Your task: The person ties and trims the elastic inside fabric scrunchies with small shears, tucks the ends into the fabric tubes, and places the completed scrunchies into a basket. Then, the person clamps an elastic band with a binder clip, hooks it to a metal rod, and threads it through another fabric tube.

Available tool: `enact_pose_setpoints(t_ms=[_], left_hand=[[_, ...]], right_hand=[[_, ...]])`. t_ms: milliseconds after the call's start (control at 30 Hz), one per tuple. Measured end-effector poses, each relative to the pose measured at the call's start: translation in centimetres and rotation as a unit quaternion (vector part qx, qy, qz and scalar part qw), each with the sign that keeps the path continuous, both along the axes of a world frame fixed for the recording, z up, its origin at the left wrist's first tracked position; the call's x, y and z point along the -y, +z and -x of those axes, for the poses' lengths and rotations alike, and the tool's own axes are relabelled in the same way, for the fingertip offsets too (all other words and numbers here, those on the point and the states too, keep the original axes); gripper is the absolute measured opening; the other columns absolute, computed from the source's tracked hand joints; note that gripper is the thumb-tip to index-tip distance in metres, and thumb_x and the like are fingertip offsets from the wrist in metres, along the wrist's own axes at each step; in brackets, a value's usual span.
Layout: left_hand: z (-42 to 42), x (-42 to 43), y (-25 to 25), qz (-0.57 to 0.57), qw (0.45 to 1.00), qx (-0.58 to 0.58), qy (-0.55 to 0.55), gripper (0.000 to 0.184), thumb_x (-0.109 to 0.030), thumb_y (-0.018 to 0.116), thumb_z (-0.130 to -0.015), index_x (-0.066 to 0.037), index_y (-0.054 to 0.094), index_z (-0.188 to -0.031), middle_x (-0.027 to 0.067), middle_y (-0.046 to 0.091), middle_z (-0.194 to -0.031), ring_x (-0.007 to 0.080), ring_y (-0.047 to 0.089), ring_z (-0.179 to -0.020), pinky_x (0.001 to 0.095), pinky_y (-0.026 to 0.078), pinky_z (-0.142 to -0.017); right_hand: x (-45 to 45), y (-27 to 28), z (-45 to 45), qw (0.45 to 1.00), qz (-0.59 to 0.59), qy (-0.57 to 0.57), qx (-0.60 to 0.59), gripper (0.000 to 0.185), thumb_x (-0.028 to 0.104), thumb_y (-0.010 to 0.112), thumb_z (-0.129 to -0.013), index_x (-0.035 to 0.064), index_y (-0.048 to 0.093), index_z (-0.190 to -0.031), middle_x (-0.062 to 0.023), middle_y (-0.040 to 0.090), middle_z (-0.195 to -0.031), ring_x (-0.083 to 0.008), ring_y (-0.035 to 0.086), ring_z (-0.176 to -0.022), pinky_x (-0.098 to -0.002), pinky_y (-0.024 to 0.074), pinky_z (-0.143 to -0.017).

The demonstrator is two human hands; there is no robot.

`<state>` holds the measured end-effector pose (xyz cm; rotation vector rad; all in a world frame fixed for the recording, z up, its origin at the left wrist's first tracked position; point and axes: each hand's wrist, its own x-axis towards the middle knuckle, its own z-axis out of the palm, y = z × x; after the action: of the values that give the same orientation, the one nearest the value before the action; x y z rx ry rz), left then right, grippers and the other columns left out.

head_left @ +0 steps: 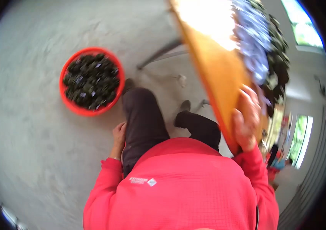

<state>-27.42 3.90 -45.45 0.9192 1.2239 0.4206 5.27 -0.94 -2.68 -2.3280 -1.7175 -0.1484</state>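
My right hand (248,117) rests on the orange-brown tabletop (218,65) near its edge, thumb apart from the fingers, holding nothing I can see. Beyond its fingertips lies a heap of pale lilac, fabric-like pieces (254,38), with a dark green pile (277,57) behind it. Low beside my thigh is my left hand (119,132); its fingers are partly hidden by the dark trousers, so their grip does not show. On the floor ahead of that hand stands a round red tub (122,82), filled with small dark green pieces (90,80) bearing some whitish bits.
A dark metal table leg (159,54) slants down to the grey concrete floor (29,126). A small pale scrap (181,80) lies under the table. Another person in red and blue (276,165) is in the background at right, near a window (301,142).
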Motion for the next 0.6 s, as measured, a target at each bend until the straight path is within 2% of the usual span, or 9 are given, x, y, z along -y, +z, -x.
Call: enact_pose_setpoints(t_ms=[33,100,167,200,267,300,400,500,600], left_hand=[[-0.8,-0.1,-0.7,-0.058,0.997,-0.007,-0.053,0.031,-0.024,0.052,-0.089,0.003,0.064,-0.099,0.0087,0.066,-0.090,0.0134,0.059,-0.086,0.0267,0.046,-0.078],[-2.8,-2.2,6.2,-0.058,0.996,0.054,-0.046,0.033,-0.026,0.050,-0.090,0.001,0.063,-0.102,0.0074,0.065,-0.093,0.0127,0.058,-0.085,0.0261,0.046,-0.076],[-3.6,-3.6,10.6,0.021,0.997,0.061,-0.047,0.035,-0.029,0.052,-0.089,0.000,0.063,-0.104,0.0069,0.064,-0.092,0.0137,0.058,-0.084,0.0263,0.045,-0.075],[-4.0,-3.8,12.9,-0.014,0.997,0.037,-0.070,0.036,-0.030,0.052,-0.088,0.001,0.063,-0.104,0.0071,0.064,-0.093,0.0140,0.057,-0.084,0.0262,0.045,-0.075],[-4.7,-3.7,16.3,-0.084,0.991,-0.013,-0.103,0.038,-0.031,0.054,-0.087,0.001,0.062,-0.104,0.0077,0.063,-0.093,0.0146,0.057,-0.083,0.0259,0.045,-0.075],[-4.7,-3.7,15.9,-0.030,0.994,-0.038,-0.101,0.041,-0.032,0.055,-0.086,0.003,0.060,-0.107,0.0110,0.063,-0.096,0.0168,0.059,-0.086,0.0272,0.045,-0.077],[-4.7,-3.1,15.5,-0.229,0.949,-0.092,-0.196,0.037,-0.026,0.056,-0.086,0.004,0.059,-0.107,0.0133,0.064,-0.097,0.0185,0.059,-0.089,0.0289,0.046,-0.079],[-6.4,0.5,21.6,-0.271,0.936,-0.060,-0.218,0.031,-0.019,0.058,-0.084,0.006,0.060,-0.104,0.0145,0.064,-0.096,0.0203,0.060,-0.091,0.0301,0.046,-0.081],[-7.6,2.9,24.9,-0.355,0.887,-0.052,-0.291,0.027,-0.013,0.060,-0.083,0.006,0.061,-0.101,0.0130,0.065,-0.093,0.0208,0.061,-0.087,0.0296,0.046,-0.080]], right_hand=[[0.2,0.1,-0.3,1.000,-0.007,0.006,0.013,0.045,0.011,0.059,-0.069,-0.0019,0.053,-0.112,-0.0169,0.050,-0.123,-0.0346,0.042,-0.119,-0.0413,0.0300,-0.098],[0.7,0.5,-0.5,0.999,-0.033,-0.001,0.005,0.040,0.013,0.062,-0.068,0.0015,0.055,-0.105,-0.0136,0.051,-0.118,-0.0323,0.045,-0.114,-0.0401,0.0316,-0.091],[1.2,-0.3,-1.2,0.998,-0.058,0.006,-0.020,0.039,0.019,0.063,-0.068,0.0045,0.055,-0.103,-0.0103,0.051,-0.115,-0.0290,0.045,-0.112,-0.0400,0.0322,-0.088],[1.8,-0.7,-1.2,0.996,-0.081,0.012,-0.027,0.038,0.020,0.063,-0.069,0.0056,0.055,-0.103,-0.0097,0.051,-0.113,-0.0283,0.045,-0.111,-0.0401,0.0321,-0.088],[2.9,-0.1,-0.9,0.996,-0.036,0.028,-0.073,0.040,0.015,0.062,-0.070,0.0059,0.053,-0.108,-0.0093,0.049,-0.117,-0.0285,0.042,-0.116,-0.0410,0.0318,-0.091],[3.9,-0.2,-0.4,0.995,-0.049,0.045,-0.068,0.041,0.017,0.063,-0.070,0.0070,0.053,-0.109,-0.0087,0.049,-0.117,-0.0280,0.041,-0.116,-0.0414,0.0319,-0.091],[7.7,-1.1,0.2,0.990,-0.084,0.091,-0.061,0.045,0.020,0.066,-0.069,0.0092,0.052,-0.110,-0.0071,0.048,-0.116,-0.0267,0.042,-0.116,-0.0419,0.0321,-0.091],[11.9,-0.6,0.6,0.987,-0.079,0.120,-0.066,0.047,0.021,0.068,-0.068,0.0102,0.052,-0.111,-0.0062,0.048,-0.116,-0.0260,0.042,-0.116,-0.0416,0.0324,-0.092],[15.7,-0.6,0.8,0.986,-0.074,0.125,-0.081,0.046,0.020,0.070,-0.068,0.0104,0.053,-0.110,-0.0051,0.049,-0.116,-0.0245,0.042,-0.116,-0.0395,0.0332,-0.091]])
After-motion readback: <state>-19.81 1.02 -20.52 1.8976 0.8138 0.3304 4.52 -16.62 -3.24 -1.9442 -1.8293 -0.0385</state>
